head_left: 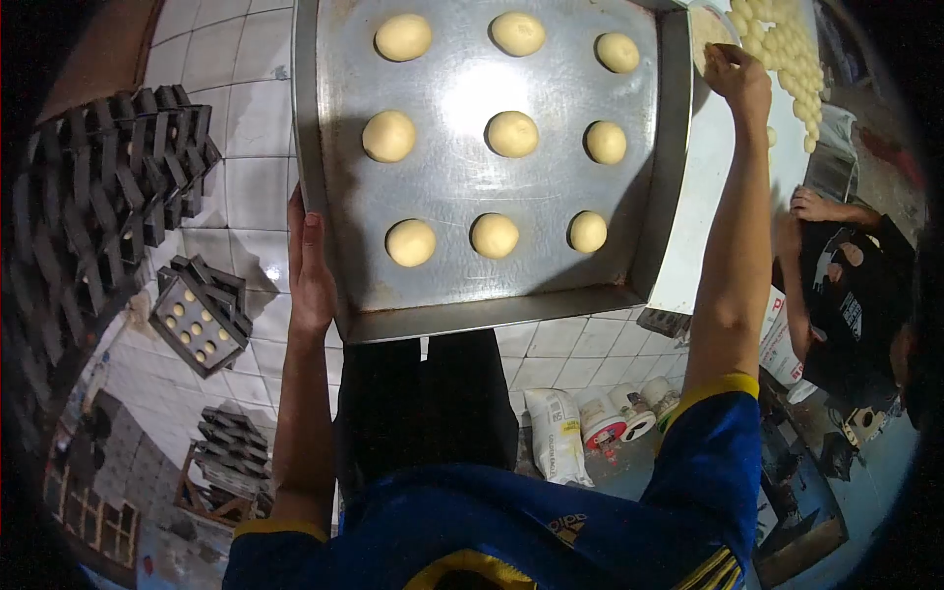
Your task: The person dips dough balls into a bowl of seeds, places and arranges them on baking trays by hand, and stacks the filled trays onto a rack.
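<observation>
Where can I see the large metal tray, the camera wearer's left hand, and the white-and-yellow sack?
Large metal tray (pixel 447 185): head view, bare part of its base.
Left hand (pixel 314 280): head view, middle of the hand.
White-and-yellow sack (pixel 557 435): head view, middle of its visible side.

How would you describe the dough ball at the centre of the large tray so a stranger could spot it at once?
Start from the large metal tray gripped by the left hand. Nine dough balls lie in it in three rows of three; go to the middle ball of the middle row. It alone has a neighbour on all four sides.
</observation>
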A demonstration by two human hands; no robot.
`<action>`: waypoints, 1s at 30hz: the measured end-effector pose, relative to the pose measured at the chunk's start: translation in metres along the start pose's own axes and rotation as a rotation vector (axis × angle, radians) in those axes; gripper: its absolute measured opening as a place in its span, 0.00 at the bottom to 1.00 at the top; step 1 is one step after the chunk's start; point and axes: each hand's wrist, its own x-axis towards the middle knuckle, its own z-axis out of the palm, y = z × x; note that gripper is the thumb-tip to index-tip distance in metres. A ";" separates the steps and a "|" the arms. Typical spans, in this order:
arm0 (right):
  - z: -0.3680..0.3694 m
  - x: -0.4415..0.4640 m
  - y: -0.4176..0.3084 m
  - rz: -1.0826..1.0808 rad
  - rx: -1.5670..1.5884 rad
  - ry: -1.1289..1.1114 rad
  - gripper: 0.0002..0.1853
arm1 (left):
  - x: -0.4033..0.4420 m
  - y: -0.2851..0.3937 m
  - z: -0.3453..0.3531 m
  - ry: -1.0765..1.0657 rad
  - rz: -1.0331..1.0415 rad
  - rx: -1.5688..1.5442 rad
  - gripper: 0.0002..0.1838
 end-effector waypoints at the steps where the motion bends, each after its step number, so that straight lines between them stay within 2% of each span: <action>1: 0.004 0.003 0.003 -0.039 -0.061 -0.001 0.18 | 0.000 0.001 0.001 -0.002 -0.007 -0.007 0.40; 6: 0.004 0.005 0.003 -0.054 -0.198 -0.019 0.19 | -0.001 0.004 0.001 -0.002 -0.037 -0.025 0.40; 9: -0.007 0.004 0.008 -0.078 -0.051 -0.008 0.21 | -0.001 0.005 0.001 0.001 -0.049 -0.027 0.40; 11: -0.018 -0.009 0.011 -0.043 0.207 0.071 0.22 | -0.001 0.004 0.001 0.001 -0.058 -0.025 0.40; 13: -0.035 -0.057 -0.019 -0.018 0.553 0.101 0.21 | 0.000 0.004 0.000 0.004 -0.064 -0.024 0.41; 15: -0.051 -0.109 -0.049 0.019 0.496 0.011 0.18 | -0.001 0.003 -0.001 0.006 -0.076 -0.021 0.41; 16: -0.047 -0.133 -0.058 -0.028 0.605 -0.045 0.16 | -0.001 0.003 -0.001 0.006 -0.079 -0.020 0.41; 17: -0.040 -0.159 -0.065 0.013 0.619 -0.117 0.13 | 0.000 0.003 0.000 0.008 -0.085 -0.020 0.41; 18: -0.028 -0.183 -0.076 -0.025 0.702 -0.095 0.11 | -0.001 0.003 0.000 0.007 -0.089 -0.017 0.41; 19: -0.024 -0.202 -0.094 -0.051 0.667 -0.049 0.08 | 0.000 0.002 0.000 0.006 -0.094 -0.016 0.41; 20: -0.020 -0.208 -0.102 -0.192 0.466 -0.013 0.07 | 0.000 0.003 0.000 0.004 -0.096 -0.010 0.41; 22: -0.012 -0.218 -0.114 -0.265 0.241 -0.007 0.09 | 0.000 0.004 0.000 0.003 -0.098 -0.005 0.41; 26: -0.008 -0.234 -0.116 -0.354 0.109 0.086 0.11 | 0.000 0.007 -0.003 0.000 -0.075 0.024 0.41; 30: -0.023 -0.237 -0.111 -0.345 0.170 -0.022 0.11 | -0.001 0.006 -0.002 -0.004 -0.060 0.040 0.41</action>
